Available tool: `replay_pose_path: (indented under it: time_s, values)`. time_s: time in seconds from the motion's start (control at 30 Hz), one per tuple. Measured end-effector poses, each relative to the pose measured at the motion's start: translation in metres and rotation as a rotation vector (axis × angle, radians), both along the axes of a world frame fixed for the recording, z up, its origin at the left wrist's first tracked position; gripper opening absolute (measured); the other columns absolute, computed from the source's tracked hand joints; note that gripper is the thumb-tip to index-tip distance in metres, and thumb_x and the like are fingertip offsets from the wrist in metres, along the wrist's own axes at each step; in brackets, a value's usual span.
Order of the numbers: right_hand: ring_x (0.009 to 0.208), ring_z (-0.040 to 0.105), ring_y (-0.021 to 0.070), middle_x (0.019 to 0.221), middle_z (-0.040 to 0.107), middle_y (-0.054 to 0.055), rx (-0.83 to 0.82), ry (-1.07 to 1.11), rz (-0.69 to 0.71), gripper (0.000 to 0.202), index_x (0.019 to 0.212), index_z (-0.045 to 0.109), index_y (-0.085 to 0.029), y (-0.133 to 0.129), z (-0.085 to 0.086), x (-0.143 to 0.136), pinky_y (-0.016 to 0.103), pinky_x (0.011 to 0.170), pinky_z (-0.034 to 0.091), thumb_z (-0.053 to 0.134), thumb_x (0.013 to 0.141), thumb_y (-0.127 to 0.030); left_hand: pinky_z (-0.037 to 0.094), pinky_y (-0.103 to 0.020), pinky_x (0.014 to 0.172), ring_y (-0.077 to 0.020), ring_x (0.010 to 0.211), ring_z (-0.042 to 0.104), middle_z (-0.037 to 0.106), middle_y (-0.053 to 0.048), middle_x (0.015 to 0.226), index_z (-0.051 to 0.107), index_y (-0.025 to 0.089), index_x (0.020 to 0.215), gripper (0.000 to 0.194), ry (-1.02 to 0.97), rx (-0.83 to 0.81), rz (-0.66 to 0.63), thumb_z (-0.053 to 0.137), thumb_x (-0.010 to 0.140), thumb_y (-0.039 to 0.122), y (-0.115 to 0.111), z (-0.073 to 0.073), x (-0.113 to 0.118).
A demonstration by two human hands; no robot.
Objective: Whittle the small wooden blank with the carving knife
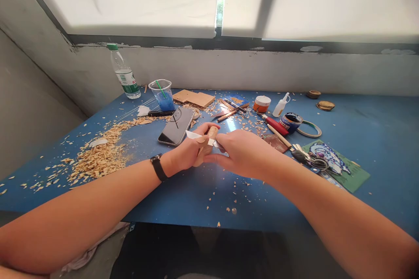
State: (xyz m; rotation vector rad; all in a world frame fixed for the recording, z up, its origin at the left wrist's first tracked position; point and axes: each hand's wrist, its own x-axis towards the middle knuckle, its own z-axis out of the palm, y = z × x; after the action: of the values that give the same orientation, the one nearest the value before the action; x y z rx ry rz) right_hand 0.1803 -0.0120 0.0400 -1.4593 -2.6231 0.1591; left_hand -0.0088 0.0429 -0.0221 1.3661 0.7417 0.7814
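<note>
My left hand (pixel 183 153) is closed around a small carved piece of pale wood (pixel 212 132), above the table's middle. My right hand (pixel 242 150) grips a knife (pixel 194 135), its handle mostly hidden by my fingers. The bright blade lies across the wood, its tip pointing left past my left thumb. My right thumb reaches toward the lower part of the wood; whether it presses there is hard to see. Just beyond my left hand, a dark-screened phone (pixel 176 126) lies on the table.
Wood shavings (pixel 101 157) are heaped left on the blue table (pixel 183 205). Behind stand a water bottle (pixel 126 76), a plastic cup (pixel 163 98) and wooden boards (pixel 194 97). To the right are an orange jar (pixel 262 104), glue bottle (pixel 280 105), paint jar (pixel 290 123) and keys (pixel 303 156).
</note>
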Motion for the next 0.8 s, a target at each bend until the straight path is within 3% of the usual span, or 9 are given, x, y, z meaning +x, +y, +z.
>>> replay_pose_path:
  time_s: [0.13,0.3,0.53,0.8]
  values:
    - [0.068,0.055,0.0194,0.088,0.071,0.007,-0.003,0.006,0.004,0.046,0.114,0.070,-0.018,0.000,0.001,0.001,0.032,0.058,0.027,0.059,0.103,-0.061,0.036,-0.026,0.049,-0.0148,0.063,0.050,0.058,0.001,0.087,0.052,0.023,0.128,0.065,0.018,-0.012,-0.007,0.066,0.075,0.058,-0.002,0.002,0.001]
    - [0.065,0.050,0.0167,0.084,0.068,0.004,-0.063,0.008,-0.039,0.034,0.117,0.068,-0.019,0.001,0.009,0.006,0.030,0.058,0.027,0.067,0.101,-0.049,0.044,-0.030,0.066,-0.0217,0.087,0.058,0.061,-0.004,0.105,0.057,0.020,0.120,0.063,0.008,0.073,0.021,0.067,0.072,0.060,-0.002,0.004,0.002]
    - [0.065,0.051,0.0187,0.087,0.070,0.004,-0.076,-0.072,-0.053,0.035,0.119,0.065,-0.022,-0.005,0.015,0.005,0.032,0.056,0.025,0.044,0.111,-0.049,0.041,-0.033,0.075,-0.0222,0.089,0.053,0.058,-0.004,0.102,0.056,0.021,0.123,0.068,0.016,0.071,0.027,0.068,0.075,0.067,-0.004,0.003,0.002]
    - [0.060,0.048,0.0188,0.077,0.067,0.005,-0.030,-0.168,-0.032,0.043,0.105,0.068,-0.020,-0.003,0.016,0.007,0.034,0.055,0.023,0.041,0.109,-0.053,0.045,-0.031,0.074,-0.0197,0.088,0.054,0.057,-0.003,0.102,0.055,0.021,0.122,0.068,-0.081,0.049,-0.024,0.075,0.075,0.067,-0.006,0.002,0.008]
